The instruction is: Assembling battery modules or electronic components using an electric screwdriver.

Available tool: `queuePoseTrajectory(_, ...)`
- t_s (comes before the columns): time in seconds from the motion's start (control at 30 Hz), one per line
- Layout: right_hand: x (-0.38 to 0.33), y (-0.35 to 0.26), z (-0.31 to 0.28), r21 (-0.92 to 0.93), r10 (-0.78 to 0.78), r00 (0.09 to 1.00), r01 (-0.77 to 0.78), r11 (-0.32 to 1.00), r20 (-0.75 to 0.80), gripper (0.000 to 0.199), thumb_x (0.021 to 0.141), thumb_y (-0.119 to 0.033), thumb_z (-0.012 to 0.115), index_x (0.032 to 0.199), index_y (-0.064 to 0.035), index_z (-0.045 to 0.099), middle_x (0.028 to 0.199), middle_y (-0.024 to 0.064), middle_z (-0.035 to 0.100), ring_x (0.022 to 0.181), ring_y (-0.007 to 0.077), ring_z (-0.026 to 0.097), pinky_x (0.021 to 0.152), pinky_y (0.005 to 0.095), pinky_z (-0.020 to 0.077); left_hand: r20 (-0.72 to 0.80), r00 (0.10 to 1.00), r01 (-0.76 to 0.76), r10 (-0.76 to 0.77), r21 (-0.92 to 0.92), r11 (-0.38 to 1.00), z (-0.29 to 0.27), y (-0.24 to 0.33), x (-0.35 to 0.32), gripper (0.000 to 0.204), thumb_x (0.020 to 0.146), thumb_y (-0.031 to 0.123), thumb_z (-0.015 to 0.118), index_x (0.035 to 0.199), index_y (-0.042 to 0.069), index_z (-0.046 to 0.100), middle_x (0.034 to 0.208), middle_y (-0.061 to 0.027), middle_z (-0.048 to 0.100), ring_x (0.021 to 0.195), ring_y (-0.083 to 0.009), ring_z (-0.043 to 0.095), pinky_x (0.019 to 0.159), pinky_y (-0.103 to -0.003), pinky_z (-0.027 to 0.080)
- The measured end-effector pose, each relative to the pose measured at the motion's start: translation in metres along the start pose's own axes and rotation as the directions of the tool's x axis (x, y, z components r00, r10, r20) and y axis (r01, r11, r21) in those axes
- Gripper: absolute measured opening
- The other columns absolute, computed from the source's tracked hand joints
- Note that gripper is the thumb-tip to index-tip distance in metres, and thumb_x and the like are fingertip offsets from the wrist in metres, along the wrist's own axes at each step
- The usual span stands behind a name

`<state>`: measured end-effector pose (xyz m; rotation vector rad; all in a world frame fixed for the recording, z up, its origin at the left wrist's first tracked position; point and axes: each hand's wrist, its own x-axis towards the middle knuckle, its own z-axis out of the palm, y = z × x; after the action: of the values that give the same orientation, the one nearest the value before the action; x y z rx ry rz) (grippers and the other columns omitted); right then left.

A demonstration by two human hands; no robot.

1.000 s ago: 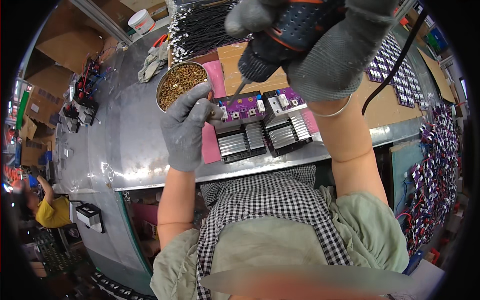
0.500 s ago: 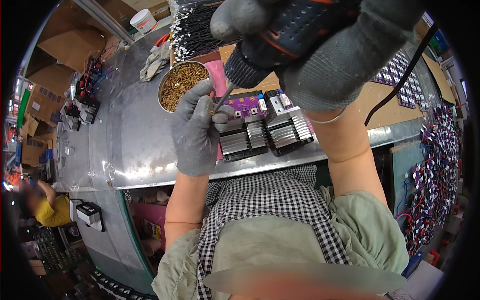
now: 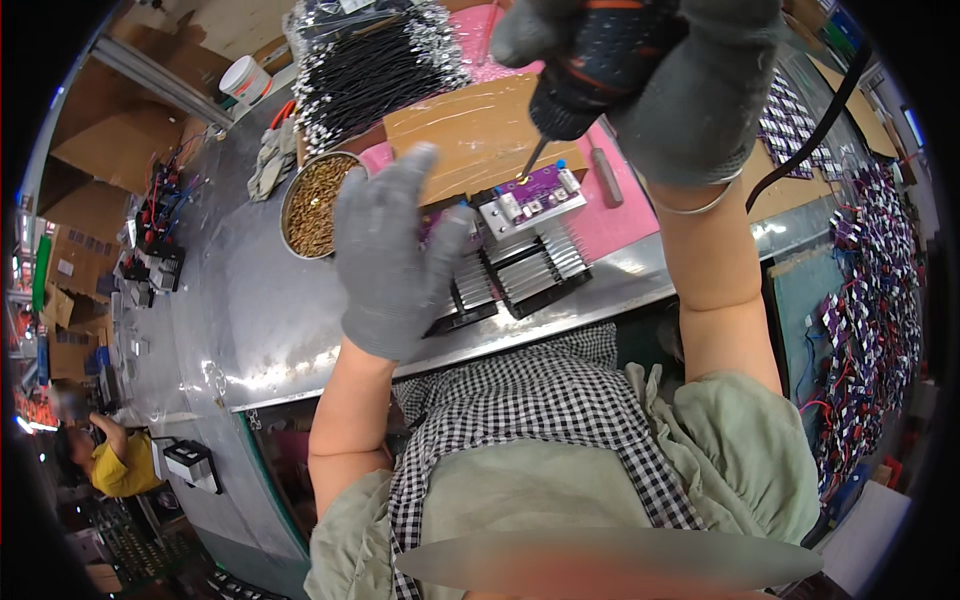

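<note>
At our far left, another person (image 3: 122, 465) in a yellow top is at work near a black-and-silver unit (image 3: 190, 460). Further along lie wired parts (image 3: 150, 240), then a white tub (image 3: 245, 80) and a crumpled grey glove (image 3: 272, 160). Next comes a round metal bowl (image 3: 287, 222) filled with brass-coloured screws (image 3: 318, 205). Just beside it we see our gloved left hand (image 3: 390, 250), its fingers extended and its thumb held apart, gripping nothing that we can see; it covers part of the left of two finned heatsinks, and we cannot tell whether it touches it. Behind it are bundled black cables (image 3: 370, 75) and a cardboard sheet (image 3: 450, 130). On the right heatsink (image 3: 545, 265), in front of the cardboard, sits a purple circuit board (image 3: 545, 185). The bit of a black-and-orange power screwdriver (image 3: 590, 80) points down at a brass spot on that board. Our gloved right hand (image 3: 690, 110) is wrapped around the tool's body. Below it, a grey-handled tool (image 3: 606, 178) lies on a pink mat (image 3: 630, 230). Beyond a black cord (image 3: 815, 135), rows of purple boards (image 3: 790, 130) stand near a heap of wired boards (image 3: 875, 300).
</note>
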<state>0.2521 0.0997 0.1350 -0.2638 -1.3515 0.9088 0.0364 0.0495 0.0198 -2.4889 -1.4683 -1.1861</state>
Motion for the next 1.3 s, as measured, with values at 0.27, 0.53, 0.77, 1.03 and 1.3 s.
queuePoseTrajectory(0.27,0.008,0.020,-0.052,0.295,-0.040,0.997,0.058,0.954,-0.068,0.078,0.095,-0.051,0.071,0.147,-0.0013,0.040,0.068,0.0066,0.061,0.054,0.0211,0.062,0.052,0.0358,0.0571,0.151,0.900,-0.413,0.408,-0.002,0.911,0.038,0.018,0.008,0.040,0.076,0.016,0.081,0.114,0.014,0.069,0.111,-0.0045,0.066,0.111,-0.0253,0.063,0.122,-0.060,0.027)
queuePoseTrajectory(0.53,-0.024,0.006,-0.051,-0.010,0.266,0.950,-0.271,0.962,-0.163,0.079,0.097,-0.044,0.073,0.151,-0.0003,0.034,0.078,0.0055,0.064,0.067,0.0166,0.065,0.063,0.0302,0.0559,0.212,0.935,-0.293,0.285,0.003,0.956,0.036,0.019,0.006,0.034,0.085,0.015,0.077,0.117,0.008,0.068,0.117,-0.0114,0.065,0.113,-0.0325,0.062,0.111,-0.055,0.039)
queuePoseTrajectory(0.77,-0.008,0.067,-0.077,0.133,-0.345,0.920,0.324,0.937,0.188,0.093,0.093,-0.040,0.078,0.158,0.0018,0.026,0.077,0.0036,0.063,0.064,0.0144,0.063,0.063,0.0303,0.0559,0.224,0.948,-0.212,0.225,-0.082,0.974,0.042,0.020,0.007,0.035,0.085,0.016,0.078,0.117,0.007,0.068,0.117,-0.0131,0.065,0.109,-0.0346,0.063,0.095,-0.046,0.050)
queuePoseTrajectory(1.03,-0.024,0.029,-0.044,-0.090,0.345,0.928,-0.359,0.929,-0.141,0.065,0.094,-0.047,0.075,0.131,0.0016,0.053,0.074,0.0032,0.062,0.063,0.0145,0.063,0.061,0.0304,0.0563,0.222,0.956,-0.177,0.190,-0.079,0.981,0.044,0.016,0.002,0.033,0.083,0.016,0.079,0.114,0.008,0.071,0.116,-0.0127,0.064,0.109,-0.0338,0.062,0.094,-0.045,0.051)
queuePoseTrajectory(1.3,-0.010,0.044,-0.053,0.072,0.264,0.964,-0.263,0.962,-0.011,0.072,0.093,-0.047,0.077,0.139,0.0010,0.049,0.073,0.0049,0.061,0.063,0.0165,0.063,0.060,0.0312,0.0562,0.435,0.900,0.075,0.018,-0.195,0.978,0.012,0.019,0.023,0.035,0.092,0.024,0.072,0.122,0.007,0.070,0.117,-0.0144,0.069,0.102,-0.0309,0.066,0.092,-0.042,0.053)
